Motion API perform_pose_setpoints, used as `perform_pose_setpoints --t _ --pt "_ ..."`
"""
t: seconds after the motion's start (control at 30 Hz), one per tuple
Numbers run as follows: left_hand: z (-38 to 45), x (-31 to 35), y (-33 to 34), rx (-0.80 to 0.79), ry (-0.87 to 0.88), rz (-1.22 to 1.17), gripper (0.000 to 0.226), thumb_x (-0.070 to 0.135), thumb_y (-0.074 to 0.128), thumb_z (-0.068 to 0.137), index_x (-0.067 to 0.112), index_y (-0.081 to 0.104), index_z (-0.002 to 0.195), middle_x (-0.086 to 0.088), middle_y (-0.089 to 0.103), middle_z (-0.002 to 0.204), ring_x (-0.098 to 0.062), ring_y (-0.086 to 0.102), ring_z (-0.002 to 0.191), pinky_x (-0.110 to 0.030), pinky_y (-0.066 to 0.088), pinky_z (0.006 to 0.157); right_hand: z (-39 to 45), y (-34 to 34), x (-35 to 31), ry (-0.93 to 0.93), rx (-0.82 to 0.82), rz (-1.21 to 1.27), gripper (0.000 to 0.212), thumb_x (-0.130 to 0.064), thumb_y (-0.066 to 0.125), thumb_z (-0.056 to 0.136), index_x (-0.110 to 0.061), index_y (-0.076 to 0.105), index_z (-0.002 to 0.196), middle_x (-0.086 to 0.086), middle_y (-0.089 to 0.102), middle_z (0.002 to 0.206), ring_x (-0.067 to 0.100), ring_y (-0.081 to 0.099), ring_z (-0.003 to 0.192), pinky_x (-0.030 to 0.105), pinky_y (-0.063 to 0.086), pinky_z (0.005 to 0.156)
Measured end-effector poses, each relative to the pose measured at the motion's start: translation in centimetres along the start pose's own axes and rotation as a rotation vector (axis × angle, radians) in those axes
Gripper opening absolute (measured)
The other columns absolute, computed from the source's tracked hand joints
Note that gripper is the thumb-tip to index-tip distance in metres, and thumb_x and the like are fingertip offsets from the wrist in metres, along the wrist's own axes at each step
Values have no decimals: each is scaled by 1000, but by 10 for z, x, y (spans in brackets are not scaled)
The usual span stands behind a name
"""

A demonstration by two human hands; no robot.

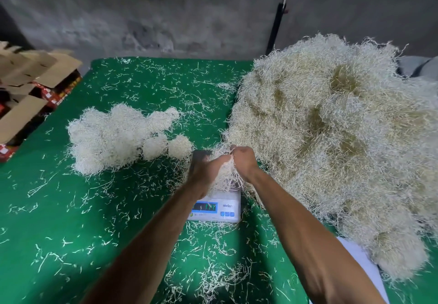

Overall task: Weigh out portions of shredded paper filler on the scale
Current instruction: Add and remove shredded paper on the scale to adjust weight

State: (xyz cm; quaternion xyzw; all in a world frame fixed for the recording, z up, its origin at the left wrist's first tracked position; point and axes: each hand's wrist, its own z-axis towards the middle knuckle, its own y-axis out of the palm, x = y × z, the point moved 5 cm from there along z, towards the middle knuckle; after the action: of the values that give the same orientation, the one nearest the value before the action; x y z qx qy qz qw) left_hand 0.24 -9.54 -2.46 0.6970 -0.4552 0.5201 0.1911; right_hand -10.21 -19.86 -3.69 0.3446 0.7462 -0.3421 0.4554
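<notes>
Nearest the viewer, loose strands of shredded paper [213, 277] lie scattered over the green cloth [59, 232] in front of the scale [214, 206], which sits on that cloth with its lit display facing the viewer; the digits are too blurred to read. Just above the scale's platform, both bare forearms reach in and meet over it. The left hand [203, 168] and the right hand [243, 159] are each curled round the same clump of shredded paper filler [225, 172], gripping it from either side, with strands hanging down from between the fingers onto the top of the scale. Whether the clump rests on the platform or is held just clear of it cannot be told. To the right of the scale, touching its side, rises a large heap of filler [331, 138] that spreads far along that edge of the cloth. To the left of the scale and a little beyond it lies a cluster of rounded portions [111, 135], two small balls nearest the scale. Further left, off the cloth, stand open cardboard boxes [26, 90]. Beyond the scale, past the far edge of the cloth, is a grey wall [166, 14] with a black pole [276, 26] leaning against it.
</notes>
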Motion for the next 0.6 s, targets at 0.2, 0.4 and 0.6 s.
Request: perform_pose_setpoints --t 0.2,0.4,0.6 --pt "-5 10 33 -59 -103 -61 61 54 70 82 0 64 109 4 68 69 -1 58 59 -15 38 37 16 -32 -19 -153 192 -240 45 -24 45 108 -6 54 68 4 48 55 8 37 33 18 34 34" --pt "-10 35 42 113 -51 -33 51 48 72 87 0 56 84 12 25 28 -4 20 21 -7 13 31 23 -37 -38 -285 287 -497 43 -20 37 109 -11 62 75 8 64 64 18 63 51 21 46 41" --pt "6 47 34 155 54 53 35 46 67 92 17 51 83 13 33 28 -3 27 23 -13 11 29 39 -28 -55 -231 286 -640 38 -11 39 105 -15 54 71 6 63 68 24 69 65 37 60 58"
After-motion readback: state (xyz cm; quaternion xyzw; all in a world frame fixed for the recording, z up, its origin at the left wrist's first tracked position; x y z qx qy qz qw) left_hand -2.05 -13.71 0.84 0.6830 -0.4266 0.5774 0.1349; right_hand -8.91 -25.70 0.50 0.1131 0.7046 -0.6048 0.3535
